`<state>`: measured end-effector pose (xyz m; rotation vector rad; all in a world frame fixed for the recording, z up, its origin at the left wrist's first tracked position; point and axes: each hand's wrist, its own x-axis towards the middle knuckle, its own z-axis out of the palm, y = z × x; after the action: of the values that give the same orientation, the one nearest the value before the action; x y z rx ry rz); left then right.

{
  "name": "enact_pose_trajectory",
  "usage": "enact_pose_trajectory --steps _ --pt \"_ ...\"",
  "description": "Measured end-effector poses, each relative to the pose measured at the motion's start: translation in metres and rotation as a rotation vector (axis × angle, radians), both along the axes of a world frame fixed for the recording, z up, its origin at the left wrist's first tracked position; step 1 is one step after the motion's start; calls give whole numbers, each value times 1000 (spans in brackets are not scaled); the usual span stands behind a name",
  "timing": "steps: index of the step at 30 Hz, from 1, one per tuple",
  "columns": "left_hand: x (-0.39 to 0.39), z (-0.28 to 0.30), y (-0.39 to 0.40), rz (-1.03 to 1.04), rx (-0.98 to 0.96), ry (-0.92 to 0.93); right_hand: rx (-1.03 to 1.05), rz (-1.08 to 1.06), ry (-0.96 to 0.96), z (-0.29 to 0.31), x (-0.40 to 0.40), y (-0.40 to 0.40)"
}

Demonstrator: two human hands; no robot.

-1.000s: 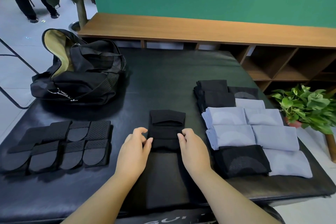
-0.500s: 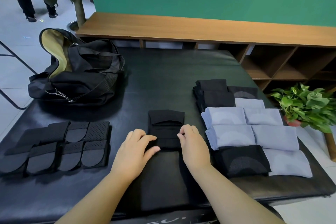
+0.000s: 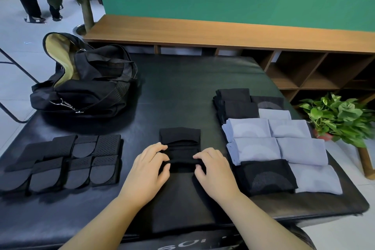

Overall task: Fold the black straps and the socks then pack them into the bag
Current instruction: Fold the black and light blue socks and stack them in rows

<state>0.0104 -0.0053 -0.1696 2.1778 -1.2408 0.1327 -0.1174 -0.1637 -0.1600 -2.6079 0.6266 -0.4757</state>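
Head view: black table (image 3: pixel 182 87), open bag (image 3: pixel 85 79) far left. Black sock (image 3: pixel 180 148) lay mid-table. Left hand (image 3: pixel 150 166), right hand (image 3: pixel 213 166) pinched its near fold. Best bet imo: roll evenly, keep edges square.

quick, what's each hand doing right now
left hand: pinching the near edge of the black sock
right hand: pinching the same sock's near edge

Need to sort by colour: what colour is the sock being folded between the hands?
Black, plain. The sock shows best in the head view.
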Motion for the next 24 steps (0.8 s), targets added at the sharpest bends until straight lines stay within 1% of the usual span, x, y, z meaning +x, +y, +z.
enact_pose_trajectory --steps 4,10,14,19,24 --pt "-7 5 11 -6 -31 194 27 55 -86 0 -10 3" --pt "-17 11 25 3 -118 302 188 186 -56 7 -20 8" --pt "-20 19 27 12 -182 413 292 218 30 11 -21 6" --pt "-19 25 26 66 -127 546 282 187 48 13 -20 8" --pt "-18 30 26 113 -74 580 241 115 93 27 -10 8"
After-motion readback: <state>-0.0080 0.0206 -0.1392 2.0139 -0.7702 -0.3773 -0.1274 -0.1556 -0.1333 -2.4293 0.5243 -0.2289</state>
